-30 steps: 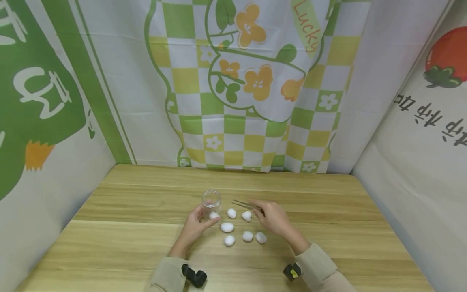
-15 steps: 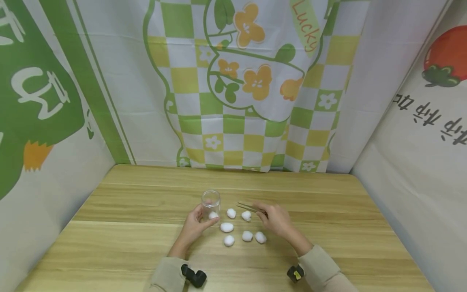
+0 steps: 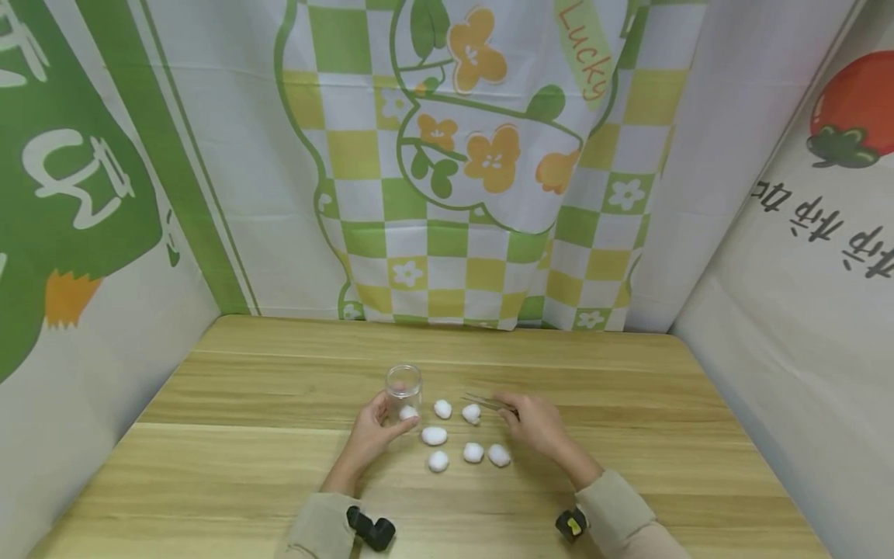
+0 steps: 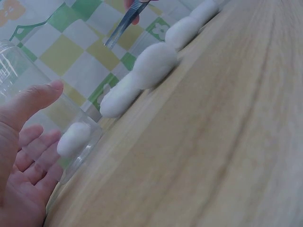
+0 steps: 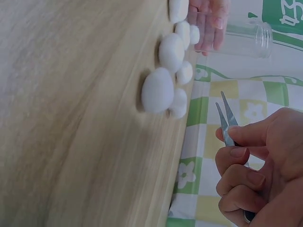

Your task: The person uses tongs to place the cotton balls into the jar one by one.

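Observation:
My left hand [image 3: 372,433] grips a clear, open-topped jar [image 3: 404,379] that stands upright on the table. One white cotton ball [image 4: 74,139] lies at the bottom of the jar, seen through its wall. In my right hand [image 3: 539,425] I pinch metal tweezers [image 5: 230,115] between thumb and fingers. Their tips are apart with nothing between them, above the table and close to a cotton ball [image 3: 471,414]. Several more cotton balls lie loose right of the jar, among them an oval one [image 3: 434,435] and a rounder one [image 3: 499,455].
The wooden table [image 3: 279,388] reaches back to a green and yellow checked curtain [image 3: 447,256]. Printed cloth walls stand at the left [image 3: 174,334] and right [image 3: 789,334]. Black wrist cameras sit at the left cuff [image 3: 372,529] and right cuff [image 3: 571,525].
My right hand and the tweezers have shifted a little to the right, away from the jar. The left hand, jar and cotton balls stay in place.

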`<state>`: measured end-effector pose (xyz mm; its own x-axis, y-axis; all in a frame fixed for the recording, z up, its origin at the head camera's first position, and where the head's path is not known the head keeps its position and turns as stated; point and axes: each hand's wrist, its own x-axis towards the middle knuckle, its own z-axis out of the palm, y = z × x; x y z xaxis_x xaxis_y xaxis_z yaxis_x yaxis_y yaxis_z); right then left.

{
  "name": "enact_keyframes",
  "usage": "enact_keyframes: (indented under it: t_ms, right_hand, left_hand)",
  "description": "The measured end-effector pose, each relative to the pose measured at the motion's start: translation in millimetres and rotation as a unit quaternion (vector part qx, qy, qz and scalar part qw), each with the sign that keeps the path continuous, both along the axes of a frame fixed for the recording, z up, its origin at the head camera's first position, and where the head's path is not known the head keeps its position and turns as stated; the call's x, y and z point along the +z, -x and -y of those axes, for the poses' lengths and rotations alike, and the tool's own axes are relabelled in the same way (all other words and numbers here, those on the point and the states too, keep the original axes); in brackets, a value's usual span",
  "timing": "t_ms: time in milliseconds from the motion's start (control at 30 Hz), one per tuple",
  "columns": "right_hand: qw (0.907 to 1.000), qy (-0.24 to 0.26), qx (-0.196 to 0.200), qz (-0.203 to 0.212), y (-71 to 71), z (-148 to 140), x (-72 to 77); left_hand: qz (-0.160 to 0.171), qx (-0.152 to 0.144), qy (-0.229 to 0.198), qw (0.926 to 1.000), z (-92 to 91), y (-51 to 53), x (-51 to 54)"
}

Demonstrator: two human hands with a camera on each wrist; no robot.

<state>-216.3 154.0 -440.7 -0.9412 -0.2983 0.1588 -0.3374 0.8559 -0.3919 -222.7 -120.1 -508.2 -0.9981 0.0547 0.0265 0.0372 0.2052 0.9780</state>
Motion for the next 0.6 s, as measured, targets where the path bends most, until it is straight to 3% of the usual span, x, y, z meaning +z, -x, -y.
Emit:
enact_keyframes:
  t_ms: [333,600]
  right_hand:
    - [0.9993,0.000,-0.014,0.034,2.4,-3.2,-1.3]
    - [0.9992,-0.019,-0.016,0.031,4.2,-6.4,-4.4]
  left_hand:
    - [-0.005,0.003,0.000,1.0000,-0.3,0.1,-0.8]
    - [-0.007,-0.001,-0.010,0.9999,-0.4,0.4,-0.5]
